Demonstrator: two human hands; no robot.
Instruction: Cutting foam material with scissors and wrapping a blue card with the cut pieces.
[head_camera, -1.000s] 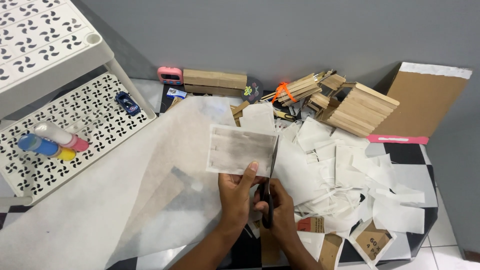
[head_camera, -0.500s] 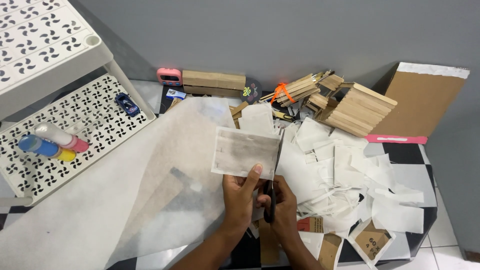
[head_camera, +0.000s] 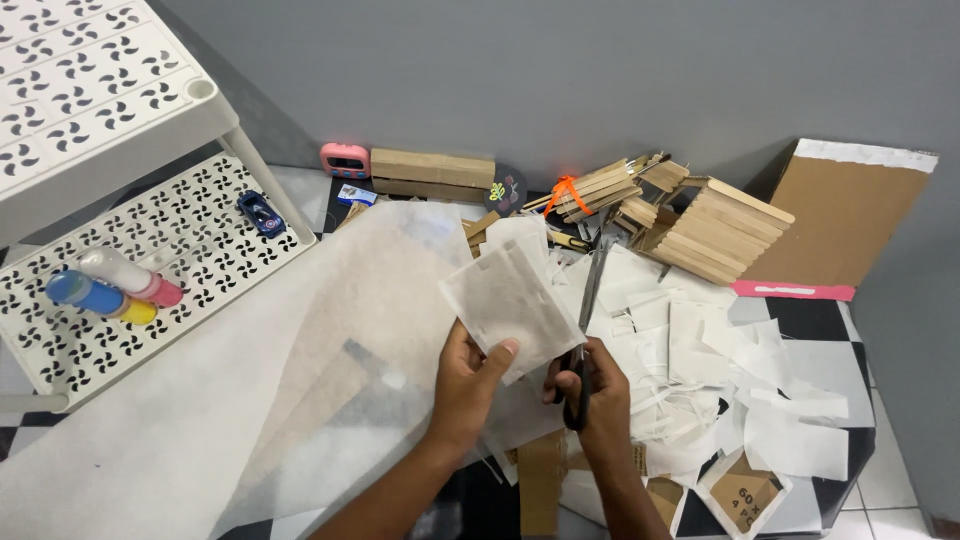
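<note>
So the white fabric piece (head_camera: 508, 305) has tilted since a second ago; left hand (head_camera: 468, 375) pinches it, right hand (head_camera: 600, 395) grips scissors (head_camera: 585, 330) at its right edge.

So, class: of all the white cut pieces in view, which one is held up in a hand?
The rectangular white piece pinched by the left hand beside the scissors in the right hand; the other pieces lie piled on the floor.

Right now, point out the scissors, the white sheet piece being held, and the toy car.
scissors (head_camera: 590, 290): head view, on the blades above the right hand.
white sheet piece (head_camera: 510, 300): head view, on its middle, above the left thumb.
blue toy car (head_camera: 260, 212): head view, on its roof, on the perforated white shelf.
</note>
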